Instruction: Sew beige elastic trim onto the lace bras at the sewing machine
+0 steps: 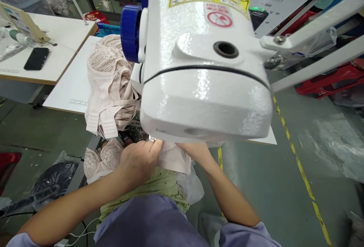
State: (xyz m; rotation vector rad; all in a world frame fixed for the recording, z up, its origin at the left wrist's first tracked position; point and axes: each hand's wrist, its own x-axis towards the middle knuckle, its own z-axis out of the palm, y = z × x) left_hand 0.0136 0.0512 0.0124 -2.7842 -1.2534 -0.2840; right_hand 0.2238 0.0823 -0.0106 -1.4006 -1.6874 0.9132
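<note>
A white sewing machine head (pixel 204 99) fills the upper middle and hides the needle area. Just below its left front corner, my left hand (pixel 142 160) is closed, thumb and fingers pressed together on the beige bra. A smooth beige panel (pixel 174 158) of fabric hangs between my hands, and a lace cup (pixel 110 154) shows left of my left hand. Whether panel and cup belong to one bra I cannot tell. My right hand (pixel 196 150) reaches under the machine head from the right, beside the panel. Its fingers are hidden there.
A pile of beige lace bras (pixel 108 84) lies on the white table (pixel 68 84) left of the machine. Behind it, another table holds a black phone (pixel 36 58). A blue handwheel (pixel 131 33) juts left. White stand bars (pixel 318 65) cross at right. Green cloth (pixel 159 186) covers my lap.
</note>
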